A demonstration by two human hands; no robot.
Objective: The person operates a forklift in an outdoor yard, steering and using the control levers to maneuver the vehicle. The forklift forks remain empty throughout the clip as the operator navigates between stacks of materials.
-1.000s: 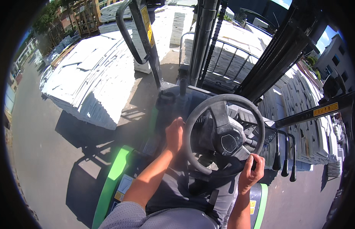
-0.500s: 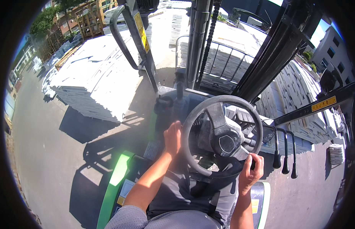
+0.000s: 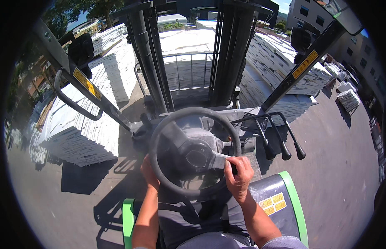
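Note:
I sit at the controls of a forklift with a black steering wheel (image 3: pixel 196 193) in front of my lap. My right hand (image 3: pixel 239 173) is closed round the lower right of the rim, by a spoke. Against the rim's left outer edge, my left hand (image 3: pixel 149 172) is curled, its fingertips partly hidden behind the wheel. To the right of the wheel stand three black control levers (image 3: pixel 284 147), which neither hand touches.
Ahead rises the dark mast (image 3: pixel 232 54), with a load backrest (image 3: pixel 191 71) between its rails. Stacks of pale slabs stand left (image 3: pixel 83 137), ahead (image 3: pixel 188 39) and right (image 3: pixel 284 62). Grey paving (image 3: pixel 332 166) lies on the right; a mirror (image 3: pixel 349 18) hangs upper right.
My view has swung right and levelled, so wheel and hands appear further left. Both hands stay at the wheel. More of the right side's paving and stacks shows.

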